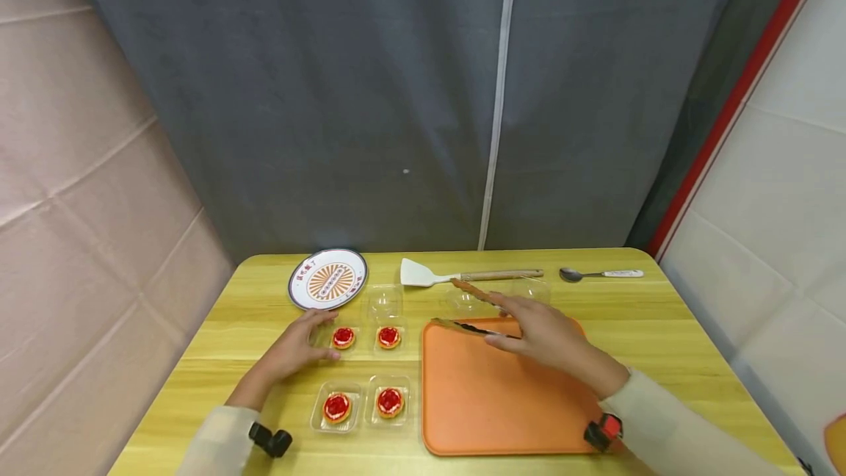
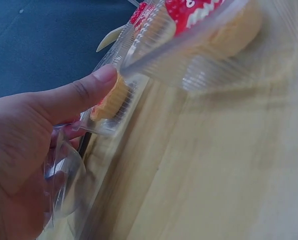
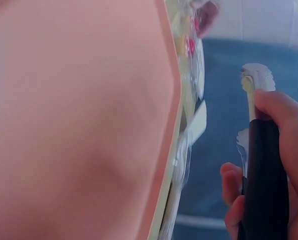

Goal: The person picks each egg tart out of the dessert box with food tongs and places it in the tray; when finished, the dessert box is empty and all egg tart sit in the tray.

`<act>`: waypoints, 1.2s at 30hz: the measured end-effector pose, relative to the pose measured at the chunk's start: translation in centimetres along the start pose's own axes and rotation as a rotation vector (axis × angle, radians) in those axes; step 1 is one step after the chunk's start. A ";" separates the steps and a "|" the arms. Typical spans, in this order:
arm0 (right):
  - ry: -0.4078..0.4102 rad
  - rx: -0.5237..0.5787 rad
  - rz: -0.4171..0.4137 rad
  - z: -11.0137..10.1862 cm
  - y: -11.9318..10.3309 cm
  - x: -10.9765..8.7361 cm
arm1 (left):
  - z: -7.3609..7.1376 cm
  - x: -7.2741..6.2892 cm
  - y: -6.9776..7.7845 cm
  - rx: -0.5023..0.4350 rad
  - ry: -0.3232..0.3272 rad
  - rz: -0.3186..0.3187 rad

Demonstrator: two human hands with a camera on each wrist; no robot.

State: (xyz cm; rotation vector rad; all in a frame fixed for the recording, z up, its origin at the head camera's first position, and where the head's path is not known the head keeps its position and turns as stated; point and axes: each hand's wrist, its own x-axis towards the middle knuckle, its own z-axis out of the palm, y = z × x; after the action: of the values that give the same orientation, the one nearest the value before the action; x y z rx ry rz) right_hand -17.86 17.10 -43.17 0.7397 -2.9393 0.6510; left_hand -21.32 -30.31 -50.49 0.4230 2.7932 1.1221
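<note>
My left hand [image 1: 294, 347] is at the back-left clear plastic box [image 2: 109, 127], which holds a small red-topped tart [image 1: 343, 337]. Its thumb lies against the box's edge, with the fingers round the far side by the clear lid [image 2: 69, 170]. In my right hand [image 1: 548, 333] I grip a pair of tongs [image 3: 266, 175] by the dark handles, above the back of the orange tray [image 1: 502, 402]. The tongs' arms are spread and nothing is between them. Other boxed tarts sit beside and in front: one back tart [image 1: 388, 337], two front tarts [image 1: 337, 408].
A white patterned plate [image 1: 328, 279] lies at the back left. Behind the tray are a white spatula [image 1: 423, 275] with a wooden handle and clear plastic containers [image 1: 532, 289]. A spoon [image 1: 571, 275] lies at the back right. Grey curtain [image 1: 363, 131] hangs behind the table.
</note>
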 end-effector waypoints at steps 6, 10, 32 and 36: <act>-0.068 -0.071 -0.100 2.0 -2.8 3.8 | 0.3 0.0 -0.1 0.008 0.029 0.005; -0.119 -0.094 -0.152 3.4 -5.0 6.0 | 0.5 -0.1 -0.3 0.009 0.044 0.015; -0.240 -0.259 -0.236 8.4 -11.9 12.3 | 0.8 -0.3 -0.6 -0.015 0.046 0.016; -0.260 -0.276 -0.235 8.7 -12.6 12.8 | 0.8 -0.2 -0.7 -0.005 0.044 0.010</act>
State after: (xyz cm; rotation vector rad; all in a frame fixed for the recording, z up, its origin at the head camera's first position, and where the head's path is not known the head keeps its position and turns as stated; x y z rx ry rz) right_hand -22.87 -2.22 -44.41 1.1881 -3.0015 0.1353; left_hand -21.10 -30.28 -51.54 0.4171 2.8282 1.1535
